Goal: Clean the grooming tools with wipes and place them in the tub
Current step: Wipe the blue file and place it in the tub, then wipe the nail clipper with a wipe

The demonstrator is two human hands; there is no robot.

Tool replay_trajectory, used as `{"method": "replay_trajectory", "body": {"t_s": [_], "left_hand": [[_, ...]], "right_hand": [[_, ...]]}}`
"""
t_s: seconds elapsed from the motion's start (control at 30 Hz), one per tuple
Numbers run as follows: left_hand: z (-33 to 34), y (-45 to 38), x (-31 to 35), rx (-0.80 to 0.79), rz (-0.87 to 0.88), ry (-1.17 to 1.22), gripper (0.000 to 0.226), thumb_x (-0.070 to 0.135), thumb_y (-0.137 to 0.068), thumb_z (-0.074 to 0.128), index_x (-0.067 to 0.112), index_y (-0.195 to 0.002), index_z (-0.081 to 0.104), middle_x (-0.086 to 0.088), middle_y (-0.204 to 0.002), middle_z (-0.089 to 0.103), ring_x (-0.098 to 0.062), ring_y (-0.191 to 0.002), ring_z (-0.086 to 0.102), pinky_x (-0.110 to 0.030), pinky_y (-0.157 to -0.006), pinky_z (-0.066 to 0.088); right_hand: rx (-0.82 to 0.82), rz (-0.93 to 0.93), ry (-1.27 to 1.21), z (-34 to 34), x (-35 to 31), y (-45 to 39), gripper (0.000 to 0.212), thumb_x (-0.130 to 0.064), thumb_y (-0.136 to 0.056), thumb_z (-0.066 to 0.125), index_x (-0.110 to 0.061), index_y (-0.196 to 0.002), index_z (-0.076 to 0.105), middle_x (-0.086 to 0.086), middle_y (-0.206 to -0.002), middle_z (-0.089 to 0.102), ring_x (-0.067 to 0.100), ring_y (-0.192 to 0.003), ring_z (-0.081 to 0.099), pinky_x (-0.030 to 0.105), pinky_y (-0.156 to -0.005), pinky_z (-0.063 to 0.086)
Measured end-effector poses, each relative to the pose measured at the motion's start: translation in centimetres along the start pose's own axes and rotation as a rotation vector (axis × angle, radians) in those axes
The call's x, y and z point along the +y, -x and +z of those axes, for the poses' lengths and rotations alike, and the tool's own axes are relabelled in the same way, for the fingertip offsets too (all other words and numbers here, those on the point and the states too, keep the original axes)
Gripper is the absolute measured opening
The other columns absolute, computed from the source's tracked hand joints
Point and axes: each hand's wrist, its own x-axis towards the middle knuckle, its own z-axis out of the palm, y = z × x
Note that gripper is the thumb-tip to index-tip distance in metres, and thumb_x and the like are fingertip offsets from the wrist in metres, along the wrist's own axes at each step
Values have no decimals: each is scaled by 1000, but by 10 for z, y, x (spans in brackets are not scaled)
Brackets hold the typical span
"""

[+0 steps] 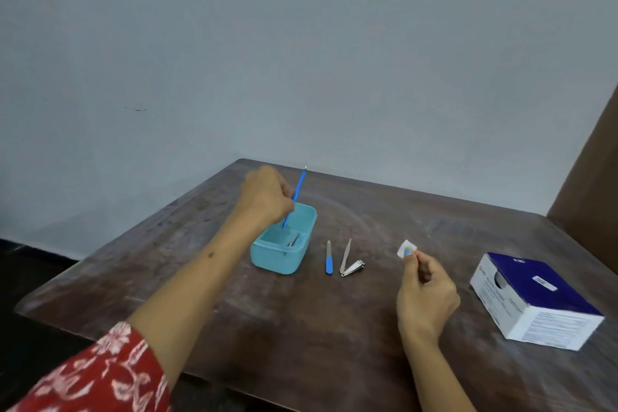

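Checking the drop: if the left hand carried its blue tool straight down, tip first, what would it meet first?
Probably the tub floor. The left hand holds the blue tool with its lower tip already inside, just behind the small metal tool lying there; depth is unclear.

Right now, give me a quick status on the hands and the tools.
Left hand lowering blue-handled tool into tub. Right hand pinching wipe. File, stick, clippers waiting on table. Nothing blocking.

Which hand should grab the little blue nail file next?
Probably the left hand: it is just lowering the blue-handled tool into the tub, beside the nail file. The right hand sits farther off and already pinches the wipe.
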Motion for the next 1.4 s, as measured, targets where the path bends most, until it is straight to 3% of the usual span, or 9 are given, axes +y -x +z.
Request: {"method": "replay_trajectory", "body": {"t_s": [0.2, 0.37, 0.57, 0.63, 0.7, 0.83, 1.0, 1.13, 1.4], "left_hand": [[18, -9, 3, -206, -154, -351, 16, -10, -74, 63, 0, -62, 56, -13, -59, 61, -19, -44, 59, -25, -46, 54], [38, -12, -2, -213, -120, -548, 15, 1, -79, 62, 1, -94, 62, -10, -93, 64, -18, -76, 62, -21, -45, 39], [44, -11, -5, -266, -103, -586, 16, 6, -83, 57, 2, -98, 59, -8, -94, 63, -19, -84, 64, -22, -48, 40], [42, -10, -2, -232, -81, -559, 3, 1, -81, 58, 3, -83, 56, -8, -83, 58, -21, -89, 64, -22, -52, 43], [35, -2, 8, -125, -4, -526, 14, -7, -80, 55, 1, -71, 48, -11, -83, 55, -26, -89, 61, -26, -61, 44], [33, 32, 36, 66, 293, -507, 20, -13, -75, 48, 7, -72, 47, -19, -87, 61, -34, -76, 53, -34, -60, 36], [87, 65, 37, -164, 505, -645, 18, 0, -82, 54, 6, -99, 57, -17, -108, 62, -35, -101, 57, -38, -81, 43], [121, 63, 18, -177, 538, -781, 31, 5, -83, 56, 7, -114, 56, -18, -119, 58, -32, -119, 48, -45, -115, 17], [135, 61, 7, -90, 574, -720, 27, 4, -85, 49, 9, -112, 55, -12, -111, 64, -27, -112, 53, -46, -116, -6]], "right_hand": [[-71, -17, 55, -1, -4, 3, 14, -16, -88, 62, -9, -93, 73, 1, -72, 66, 12, -67, 60, 27, -71, 46], [-147, -40, 91, -2, -7, 5, 12, -15, -87, 63, -10, -90, 74, -4, -68, 64, 1, -64, 57, 23, -70, 42], [-168, -30, 89, -1, -8, 5, 12, -15, -86, 63, -11, -90, 74, -6, -66, 63, -3, -63, 57, 20, -69, 39], [-161, -25, 87, -1, -8, 5, 12, -16, -86, 64, -11, -89, 74, -7, -65, 62, -3, -63, 57, 22, -69, 41], [-152, -27, 81, -1, -8, 5, 11, -16, -86, 64, -11, -88, 74, -7, -65, 63, -2, -63, 57, 25, -70, 45], [-135, -14, 69, 0, -6, 4, 11, -16, -86, 64, -11, -88, 74, -5, -66, 64, 0, -64, 58, 25, -71, 45], [-93, 6, 53, -1, -5, 3, 12, -18, -87, 64, -11, -86, 74, -5, -63, 60, 9, -62, 57, 26, -70, 43], [-93, 3, 23, -1, -6, 4, 9, -17, -85, 65, -15, -87, 74, -8, -64, 62, 1, -64, 59, 24, -68, 45], [-121, 94, -22, 2, -2, 0, 8, -13, -78, 71, -19, -83, 72, -14, -69, 66, -3, -65, 62, 15, -67, 50]]}}
